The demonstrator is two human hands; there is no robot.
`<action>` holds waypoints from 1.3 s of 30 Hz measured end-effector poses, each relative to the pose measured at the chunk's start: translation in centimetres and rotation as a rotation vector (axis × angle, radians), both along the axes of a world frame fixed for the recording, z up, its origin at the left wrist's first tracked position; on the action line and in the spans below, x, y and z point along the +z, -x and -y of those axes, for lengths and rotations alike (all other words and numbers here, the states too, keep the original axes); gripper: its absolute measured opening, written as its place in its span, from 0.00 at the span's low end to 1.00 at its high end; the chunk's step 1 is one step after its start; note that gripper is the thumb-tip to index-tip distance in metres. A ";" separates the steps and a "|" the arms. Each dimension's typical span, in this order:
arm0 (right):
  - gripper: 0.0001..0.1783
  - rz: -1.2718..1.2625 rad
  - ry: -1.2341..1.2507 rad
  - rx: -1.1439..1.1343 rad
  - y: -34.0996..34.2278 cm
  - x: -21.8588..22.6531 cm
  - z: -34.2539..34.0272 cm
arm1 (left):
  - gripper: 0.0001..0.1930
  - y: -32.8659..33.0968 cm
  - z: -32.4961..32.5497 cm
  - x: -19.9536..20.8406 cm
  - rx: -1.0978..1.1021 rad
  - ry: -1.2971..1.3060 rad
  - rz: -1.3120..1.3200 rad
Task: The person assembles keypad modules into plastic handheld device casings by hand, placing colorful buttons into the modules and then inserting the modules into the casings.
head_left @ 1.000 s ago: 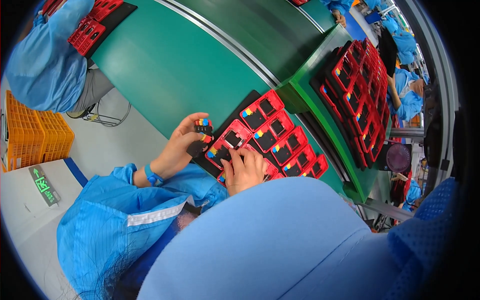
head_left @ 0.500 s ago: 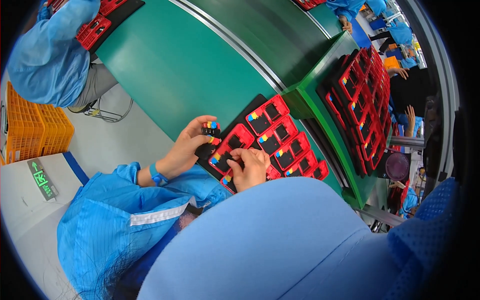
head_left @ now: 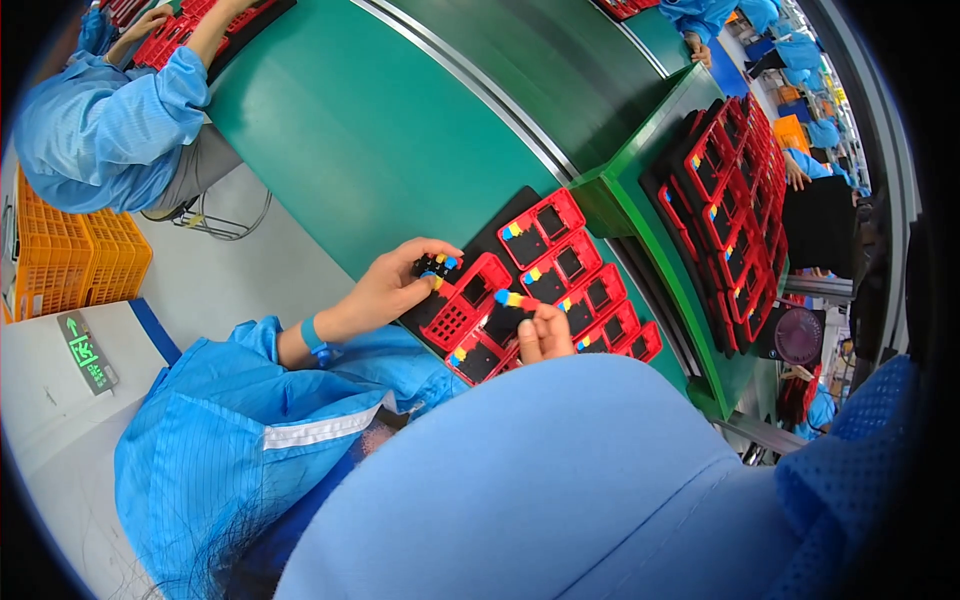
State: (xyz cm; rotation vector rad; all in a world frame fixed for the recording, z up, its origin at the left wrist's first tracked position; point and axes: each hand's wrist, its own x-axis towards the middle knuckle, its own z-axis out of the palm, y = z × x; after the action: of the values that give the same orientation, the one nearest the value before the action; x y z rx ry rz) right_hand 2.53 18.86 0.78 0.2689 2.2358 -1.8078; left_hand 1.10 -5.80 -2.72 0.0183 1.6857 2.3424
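Note:
My left hand (head_left: 388, 288) is closed around a small black keypad piece (head_left: 436, 266) with blue and yellow keys, beside the near end of the tray. Pinched in my right hand (head_left: 546, 336) is a black keypad sheet (head_left: 503, 322) with a blue, yellow and red end, held just above the tray. Between the two hands lies a red plastic housing (head_left: 487, 272) with a bare grid of small openings. Other red housings (head_left: 541, 226) to the right hold black keypads with coloured keys. The right fingertips are partly hidden by the fingers themselves.
The black tray (head_left: 512, 208) rests on a green workbench (head_left: 330, 120). At the right, stacked trays of red housings (head_left: 735, 215) lean on a green-sided stand (head_left: 640, 150). A person in blue (head_left: 120, 130) works at the upper left, near orange crates (head_left: 110, 250).
My right hand has moved right, lifting the keypad sheet from the red housing, whose grid now shows. My left hand has shifted slightly right and tilted its keypad. The person at upper left reached forward.

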 end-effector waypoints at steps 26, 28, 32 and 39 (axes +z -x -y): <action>0.12 -0.401 -0.349 0.092 -1.7 -0.5 4.8 | 0.27 -1.2 2.9 0.3 0.047 0.183 -0.087; 0.14 -0.711 -0.634 0.169 -1.4 -1.2 5.5 | 0.27 -1.2 2.9 0.4 0.047 0.199 -0.072; 0.15 -0.640 -0.670 0.153 -1.8 -1.1 5.9 | 0.27 -1.3 2.7 0.5 0.058 0.155 -0.089; 0.26 -0.944 -0.791 0.580 -2.4 -1.9 5.3 | 0.27 -1.2 2.6 0.0 0.059 0.116 -0.089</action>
State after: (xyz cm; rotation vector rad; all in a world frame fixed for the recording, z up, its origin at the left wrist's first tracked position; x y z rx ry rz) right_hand 4.98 13.53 -1.10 -1.2093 3.0447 -0.7010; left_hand 2.35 -8.36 -2.71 0.0527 1.8868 2.3127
